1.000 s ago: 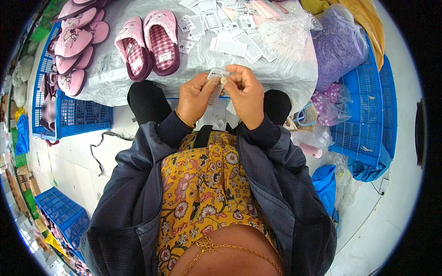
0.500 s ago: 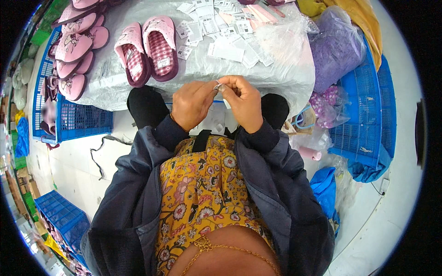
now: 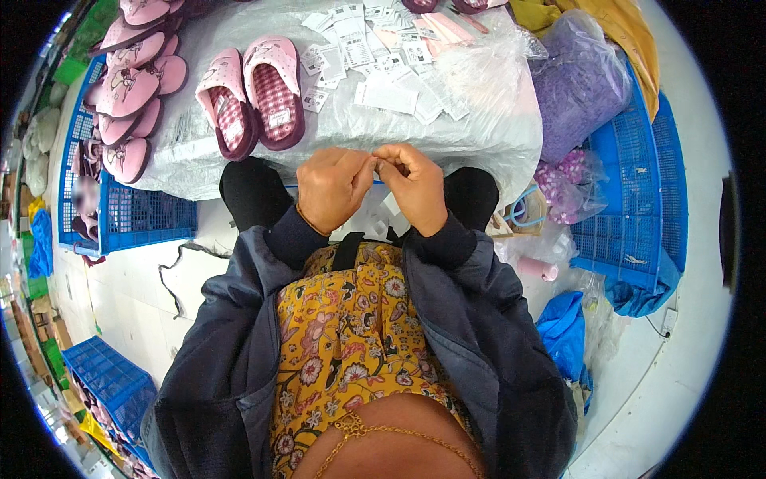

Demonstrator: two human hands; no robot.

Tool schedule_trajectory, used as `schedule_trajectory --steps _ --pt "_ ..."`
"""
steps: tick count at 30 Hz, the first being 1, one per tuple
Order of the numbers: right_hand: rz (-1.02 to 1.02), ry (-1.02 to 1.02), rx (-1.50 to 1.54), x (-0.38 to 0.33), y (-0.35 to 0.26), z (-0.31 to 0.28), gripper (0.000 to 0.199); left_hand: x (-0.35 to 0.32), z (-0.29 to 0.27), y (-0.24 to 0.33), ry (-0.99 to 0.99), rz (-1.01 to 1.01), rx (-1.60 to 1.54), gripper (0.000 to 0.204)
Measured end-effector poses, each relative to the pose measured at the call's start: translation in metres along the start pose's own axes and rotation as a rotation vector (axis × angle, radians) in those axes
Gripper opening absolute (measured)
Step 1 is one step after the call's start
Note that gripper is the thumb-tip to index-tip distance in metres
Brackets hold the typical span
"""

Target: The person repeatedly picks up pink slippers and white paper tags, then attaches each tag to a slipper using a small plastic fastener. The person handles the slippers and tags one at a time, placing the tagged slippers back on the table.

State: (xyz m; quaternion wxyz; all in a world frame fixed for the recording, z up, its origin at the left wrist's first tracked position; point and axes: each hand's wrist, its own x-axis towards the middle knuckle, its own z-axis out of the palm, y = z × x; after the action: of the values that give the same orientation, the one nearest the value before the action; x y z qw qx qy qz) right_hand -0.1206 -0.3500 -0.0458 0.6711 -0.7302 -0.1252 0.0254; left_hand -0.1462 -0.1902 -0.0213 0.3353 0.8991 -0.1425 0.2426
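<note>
My left hand (image 3: 329, 190) and my right hand (image 3: 412, 185) meet at the fingertips, just off the near edge of the plastic-covered table (image 3: 187, 156). Both are closed in a pinch; what sits between the fingers is too small and covered to make out. A white scrap (image 3: 391, 204), perhaps a paper tag, shows below the right hand. Beyond my left hand a pair of pink slippers lies on the table: a left slipper (image 3: 225, 104) and a right slipper (image 3: 275, 88), with dark red soles and checked linings. Many loose white printed tags (image 3: 386, 93) are spread farther back.
More pink slippers (image 3: 128, 88) are stacked at the left, over a blue crate (image 3: 152, 214). At right stand a clear plastic bag (image 3: 487, 72), a purple bagged bundle (image 3: 578, 88) and another blue crate (image 3: 618, 215). A blue crate (image 3: 109, 375) sits at lower left.
Both hands have dropped slightly toward me, fingertips still together. The thin white piece seen between them before is now hidden. The view has shifted a little; the slippers stay put.
</note>
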Motion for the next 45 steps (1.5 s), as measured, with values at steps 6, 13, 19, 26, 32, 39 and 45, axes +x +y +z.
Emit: schedule_trajectory --steps 6,13,19,26,32,39,45 --pt "-0.003 -0.030 -0.026 0.000 -0.008 -0.005 0.014 -0.008 0.003 -0.010 -0.158 -0.640 -0.769 0.020" --pt "-0.018 -0.083 -0.057 -0.003 -0.008 -0.007 0.013 -0.007 0.004 -0.028 -0.354 -0.684 -0.884 0.014" --pt "-0.033 -0.128 -0.097 -0.006 -0.005 -0.014 0.014 -0.013 0.013 -0.030 -0.355 -0.672 -0.741 0.017" --pt "-0.349 -0.097 -0.352 0.006 -0.011 -0.026 0.013 0.007 -0.001 -0.008 -0.270 -0.311 -0.420 0.015" --pt "-0.038 -0.083 -0.108 0.001 -0.006 -0.028 0.011 0.022 0.008 -0.018 -0.167 -0.361 -0.414 0.016" --pt "-0.153 0.010 -0.094 0.002 -0.009 -0.028 0.010 0.081 0.029 -0.079 -0.166 -0.483 -0.058 0.039" --pt "-0.154 0.037 -0.081 0.002 -0.004 -0.033 0.011 0.095 0.036 -0.087 -0.274 -0.467 0.012 0.034"
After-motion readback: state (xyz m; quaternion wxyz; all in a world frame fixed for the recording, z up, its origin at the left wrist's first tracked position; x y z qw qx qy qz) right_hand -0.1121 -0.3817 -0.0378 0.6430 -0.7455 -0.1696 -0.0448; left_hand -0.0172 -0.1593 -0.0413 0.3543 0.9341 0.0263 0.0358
